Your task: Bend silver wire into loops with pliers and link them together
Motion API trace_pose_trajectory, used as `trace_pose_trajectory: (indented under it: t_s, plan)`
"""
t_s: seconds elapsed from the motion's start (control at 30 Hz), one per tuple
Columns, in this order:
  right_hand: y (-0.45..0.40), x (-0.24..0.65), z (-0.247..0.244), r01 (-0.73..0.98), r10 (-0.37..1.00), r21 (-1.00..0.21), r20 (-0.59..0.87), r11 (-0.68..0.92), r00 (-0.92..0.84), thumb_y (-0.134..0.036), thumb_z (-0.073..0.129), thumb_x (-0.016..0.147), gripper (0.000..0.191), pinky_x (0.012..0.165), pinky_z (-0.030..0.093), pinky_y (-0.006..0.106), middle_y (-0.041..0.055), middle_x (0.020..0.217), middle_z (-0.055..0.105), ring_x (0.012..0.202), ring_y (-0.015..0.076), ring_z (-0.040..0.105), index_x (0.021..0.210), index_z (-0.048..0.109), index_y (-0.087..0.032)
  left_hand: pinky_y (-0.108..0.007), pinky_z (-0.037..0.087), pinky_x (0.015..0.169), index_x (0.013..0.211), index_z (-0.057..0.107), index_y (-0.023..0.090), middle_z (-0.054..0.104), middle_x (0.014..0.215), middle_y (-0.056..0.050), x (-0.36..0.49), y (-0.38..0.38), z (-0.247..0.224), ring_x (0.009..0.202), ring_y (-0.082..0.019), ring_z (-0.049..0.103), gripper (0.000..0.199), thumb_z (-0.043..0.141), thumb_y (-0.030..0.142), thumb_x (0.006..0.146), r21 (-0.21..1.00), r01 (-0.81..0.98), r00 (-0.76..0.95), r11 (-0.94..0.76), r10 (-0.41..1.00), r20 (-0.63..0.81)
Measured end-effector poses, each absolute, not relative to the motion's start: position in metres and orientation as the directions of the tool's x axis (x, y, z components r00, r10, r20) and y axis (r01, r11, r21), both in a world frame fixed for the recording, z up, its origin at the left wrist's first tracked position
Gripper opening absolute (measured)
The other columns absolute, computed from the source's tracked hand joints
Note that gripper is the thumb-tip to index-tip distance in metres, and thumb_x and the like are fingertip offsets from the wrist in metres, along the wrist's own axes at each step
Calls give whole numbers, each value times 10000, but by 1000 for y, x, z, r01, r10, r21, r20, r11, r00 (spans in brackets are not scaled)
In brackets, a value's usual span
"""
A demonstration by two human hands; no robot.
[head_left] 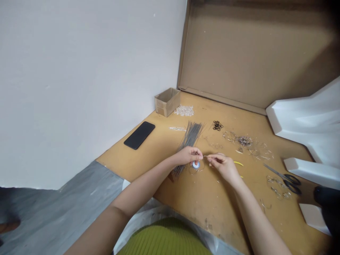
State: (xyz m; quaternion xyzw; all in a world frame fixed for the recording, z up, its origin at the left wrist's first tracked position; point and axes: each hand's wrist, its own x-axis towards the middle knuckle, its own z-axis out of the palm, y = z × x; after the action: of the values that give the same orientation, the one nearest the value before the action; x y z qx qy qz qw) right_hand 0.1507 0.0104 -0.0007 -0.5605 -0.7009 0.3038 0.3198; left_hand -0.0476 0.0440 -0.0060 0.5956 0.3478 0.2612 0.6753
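Close together over the near part of the table, my two hands pinch a thin wire [204,156]. My left hand [189,155] is closed on its left end, and my right hand [222,165] is closed on the right end. A small round blue-and-white piece [196,165] shows just under my left fingers, with a thin wire loop around it; I cannot tell whether it is held. Beneath my left hand lies a bundle of straight grey wires [193,132], partly covered by the hand. Yellow handles [238,163], perhaps of pliers, are partly hidden behind my right hand.
A small cardboard box [166,102] stands at the back beside clear beads [184,110]. A black phone [139,135] lies left. Black rings [217,125], tangled wire loops [261,150] and scissors [288,180] lie rightward. White foam pieces [300,117] border the right side.
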Motion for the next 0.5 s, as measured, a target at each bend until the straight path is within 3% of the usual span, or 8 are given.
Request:
trace_pose_trajectory:
  t_s: [0.23, 0.5]
  plan:
    - [10, 150, 3, 622, 977, -753, 166, 215, -136, -450, 585, 752, 293, 583, 419, 290, 58, 701, 640, 623, 172, 554, 778, 699, -181, -196, 432, 496, 795, 533, 117, 566, 532, 22, -43, 45, -18, 475, -76, 537, 269, 630, 356, 721, 986, -38, 594, 161, 798, -107]
    - [7, 152, 6, 604, 979, -772, 129, 198, -156, -476, 577, 754, 322, 529, 412, 268, 32, 609, 628, 533, 148, 532, 785, 699, -181, -213, 447, 509, 784, 530, 120, 570, 533, 20, -41, 44, -14, 474, -80, 540, 306, 639, 395, 706, 986, -59, 582, 156, 808, -93]
